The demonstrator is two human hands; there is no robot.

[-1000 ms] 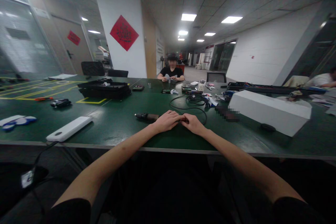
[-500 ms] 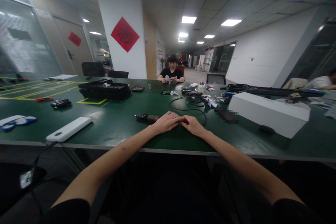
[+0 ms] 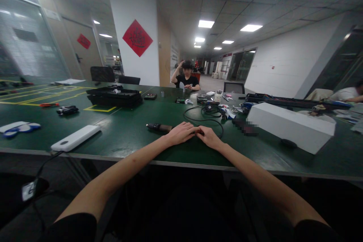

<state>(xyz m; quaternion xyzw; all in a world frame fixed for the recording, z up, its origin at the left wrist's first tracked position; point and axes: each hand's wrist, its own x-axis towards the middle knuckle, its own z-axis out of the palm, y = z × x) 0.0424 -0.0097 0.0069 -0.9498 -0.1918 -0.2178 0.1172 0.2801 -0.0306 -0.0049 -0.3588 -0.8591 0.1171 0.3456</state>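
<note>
An electric screwdriver (image 3: 159, 127) lies on the green table with its tip pointing left. My left hand (image 3: 181, 133) rests across its rear part, fingers stretched out to the right and hiding the rest of the handle. My right hand (image 3: 209, 136) is closed, its fingers bent and meeting the fingertips of my left hand. What is under or inside those bent fingers is hidden. A black cable (image 3: 217, 121) curves over the table just behind my right hand.
A white power strip (image 3: 75, 138) lies left, with a black tray-like part (image 3: 115, 97) farther back. On the right stand a long white box (image 3: 289, 124) and, before it, a dark oval object (image 3: 288, 143). Across the table sits another person (image 3: 187, 80).
My hands and the screwdriver keep their places. The person opposite has raised one hand to their head. The view has shifted slightly.
</note>
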